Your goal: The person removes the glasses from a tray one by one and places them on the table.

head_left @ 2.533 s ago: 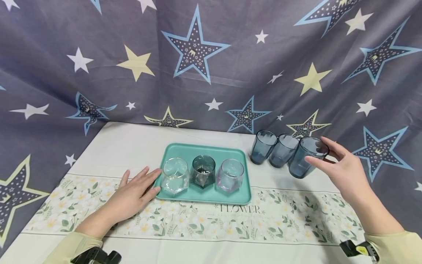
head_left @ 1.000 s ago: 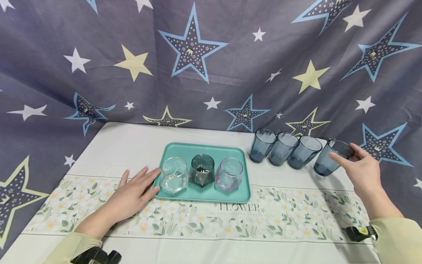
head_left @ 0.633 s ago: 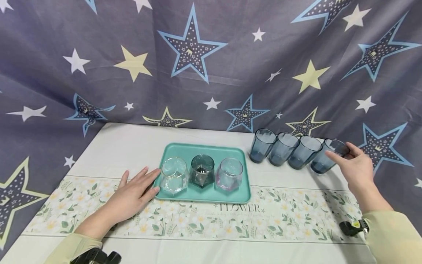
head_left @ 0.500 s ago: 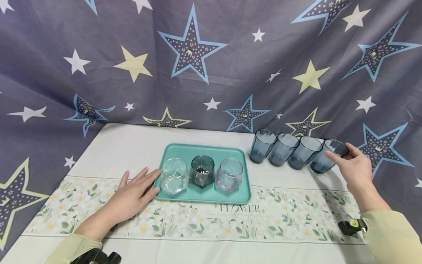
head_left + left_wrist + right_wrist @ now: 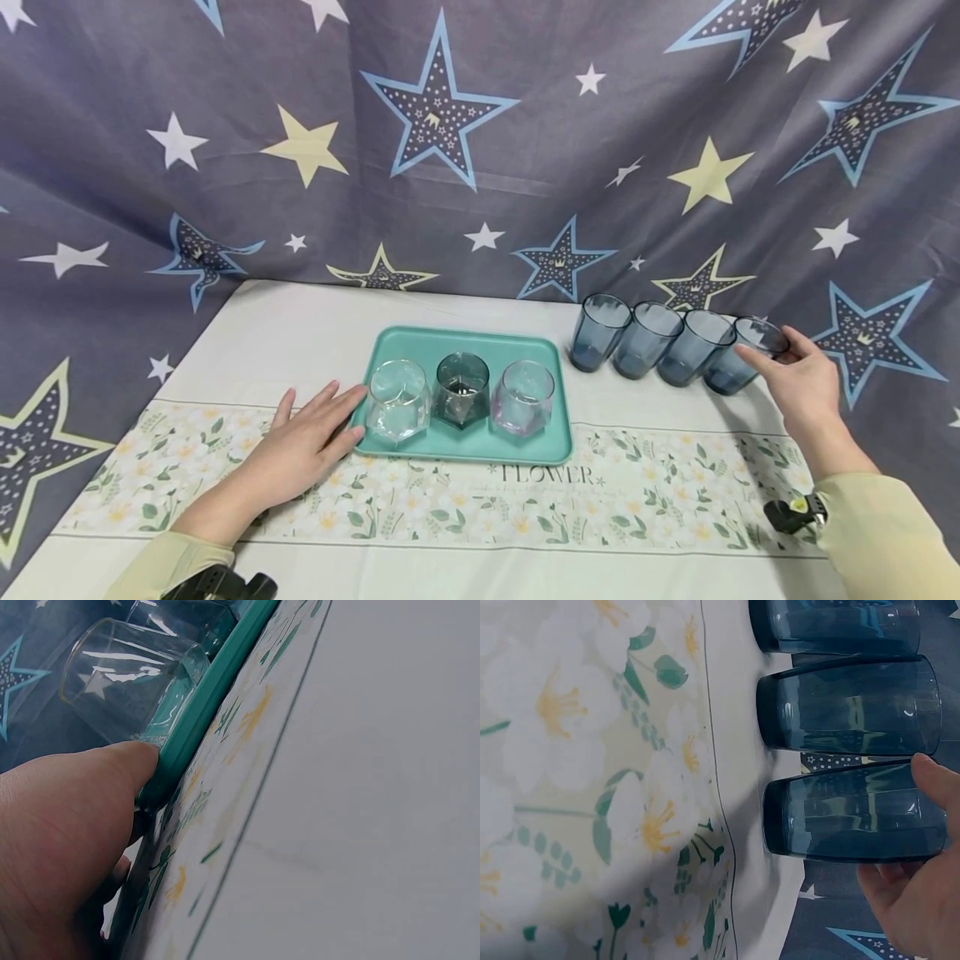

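The left hand (image 5: 300,446) lies flat on the bench (image 5: 285,333), fingers straight and spread, fingertips touching the near-left corner of the teal tray (image 5: 465,342). The tray carries three faceted glasses in a row along its near edge: a clear glass (image 5: 397,400) at left, a dark glass (image 5: 461,389) in the middle, a pink glass (image 5: 523,397) at right. To the right of the tray, beyond its far-right corner, four blue tumblers stand in a row. The right hand (image 5: 795,379) pinches the rim of the end tumbler (image 5: 738,367), the one farthest from the tray, thumb and fingers curled round it. This tumbler's mouth faces up and its long axis is vertical; its base appears to rest on the bench, just beside the third tumbler (image 5: 693,358).
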Demonstrator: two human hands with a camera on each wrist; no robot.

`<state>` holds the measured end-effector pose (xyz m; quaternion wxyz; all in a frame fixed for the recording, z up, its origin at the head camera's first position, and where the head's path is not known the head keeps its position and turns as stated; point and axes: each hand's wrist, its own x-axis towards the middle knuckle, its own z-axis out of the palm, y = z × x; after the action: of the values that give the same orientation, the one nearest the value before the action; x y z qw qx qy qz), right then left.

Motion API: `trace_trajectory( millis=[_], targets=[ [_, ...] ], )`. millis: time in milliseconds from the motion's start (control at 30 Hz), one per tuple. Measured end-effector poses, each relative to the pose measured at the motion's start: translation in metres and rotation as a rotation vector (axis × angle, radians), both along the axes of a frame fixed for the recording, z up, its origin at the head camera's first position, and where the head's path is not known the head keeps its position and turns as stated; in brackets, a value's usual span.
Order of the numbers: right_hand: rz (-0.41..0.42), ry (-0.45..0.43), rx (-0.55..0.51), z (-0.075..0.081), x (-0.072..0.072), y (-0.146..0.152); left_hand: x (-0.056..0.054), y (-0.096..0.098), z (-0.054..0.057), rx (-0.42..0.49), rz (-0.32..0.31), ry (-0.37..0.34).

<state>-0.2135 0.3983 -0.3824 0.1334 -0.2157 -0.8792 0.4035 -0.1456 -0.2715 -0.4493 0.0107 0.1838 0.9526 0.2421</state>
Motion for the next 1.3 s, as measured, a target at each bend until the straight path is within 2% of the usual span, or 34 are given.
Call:
trace_trajectory(
  millis=[267, 467, 567, 800, 1033, 1300],
  targets=[
    [0.079, -0.017, 0.054, 0.002, 0.005, 0.002, 0.0, 0.001, 0.0, 0.0, 0.001, 0.013],
    [0.106, -0.022, 0.024, 0.005, 0.009, 0.0, 0.001, 0.002, 0.0, 0.003, 0.002, 0.002],
    [0.11, 0.005, 0.037, 0.013, 0.012, -0.003, 0.001, 0.002, 0.0, 0.002, 0.003, 0.001],
    [0.092, 0.087, 0.15, 0.037, 0.015, -0.015, 0.0, 0.0, -0.003, -0.006, 0.006, 0.0],
    [0.137, 0.126, 0.146, 0.054, 0.021, -0.042, -0.001, -0.001, -0.004, -0.004, 0.009, -0.002],
    [0.184, 0.205, 0.132, 0.065, 0.026, -0.072, -0.001, -0.001, -0.002, -0.001, 0.006, -0.008]
  ],
)
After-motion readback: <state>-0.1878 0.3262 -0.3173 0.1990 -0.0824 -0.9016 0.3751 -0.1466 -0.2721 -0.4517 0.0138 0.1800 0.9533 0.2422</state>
